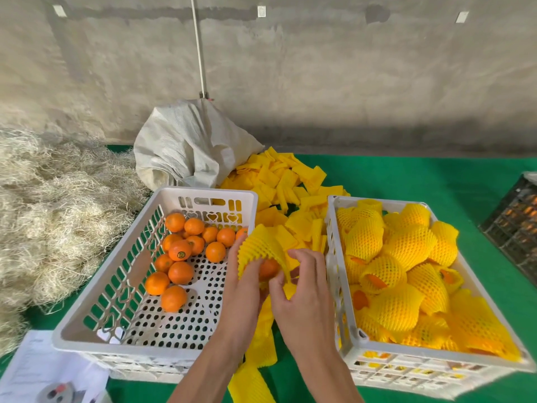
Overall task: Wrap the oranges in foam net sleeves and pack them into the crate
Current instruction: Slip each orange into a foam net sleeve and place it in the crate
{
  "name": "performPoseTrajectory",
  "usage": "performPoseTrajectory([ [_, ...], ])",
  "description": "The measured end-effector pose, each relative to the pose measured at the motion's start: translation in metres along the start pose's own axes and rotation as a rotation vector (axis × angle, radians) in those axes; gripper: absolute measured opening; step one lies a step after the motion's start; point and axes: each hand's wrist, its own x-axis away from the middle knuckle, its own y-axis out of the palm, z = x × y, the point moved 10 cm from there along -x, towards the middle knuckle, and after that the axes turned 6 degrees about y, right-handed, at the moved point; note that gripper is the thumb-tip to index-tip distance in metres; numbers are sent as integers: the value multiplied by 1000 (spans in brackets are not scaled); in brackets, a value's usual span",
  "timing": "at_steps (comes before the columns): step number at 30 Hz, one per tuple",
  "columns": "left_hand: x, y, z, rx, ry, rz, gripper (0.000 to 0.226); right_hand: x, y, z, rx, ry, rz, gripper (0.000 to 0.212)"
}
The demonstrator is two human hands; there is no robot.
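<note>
Between the two crates my left hand (245,289) holds an orange (268,269) that sits partly inside a yellow foam net sleeve (261,242). My right hand (305,286) pinches the sleeve's lower edge beside the fruit. The white crate on the left (96,321) holds several bare oranges (180,251) at its far end. The white crate on the right (334,257) is filled with several oranges wrapped in yellow sleeves (406,245).
A heap of flat yellow sleeves (290,181) lies behind and between the crates on the green cloth (421,181). A white woven sack (189,144) stands behind. Straw (52,205) is piled at left, a black crate (517,225) at right, papers (43,370) at bottom left.
</note>
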Motion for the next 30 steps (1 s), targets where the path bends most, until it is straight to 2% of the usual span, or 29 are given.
performPoseTrajectory([
  [2, 0, 13, -1, 73, -46, -118, 56, 0, 8, 18, 27, 92, -84, 42],
  [5, 2, 21, 2, -22, -40, -250, 56, -4, 3, 28, 119, 107, -107, 43],
  [8, -2, 17, 14, -221, 85, -167, 49, -10, -7, 29, 95, 87, -69, 31],
  [11, -6, 20, 21, -276, 191, -74, 51, -9, -12, 25, 47, 24, -49, 21],
  [14, -15, 34, 17, -355, 213, -113, 65, -6, -21, 37, 26, 78, -43, 34],
  [16, -20, 53, 9, -435, 202, -181, 73, -5, -36, 46, 52, 108, 7, 44],
  [19, -22, 89, 1, -551, 218, -251, 79, -4, -63, 52, 36, 67, 87, 46],
  [27, -15, 205, -25, -539, 230, -576, 70, -8, -135, 102, 92, 166, 289, 47],
  [30, -15, 218, -36, -524, 226, -593, 65, -7, -151, 116, 129, 154, 333, 41],
])
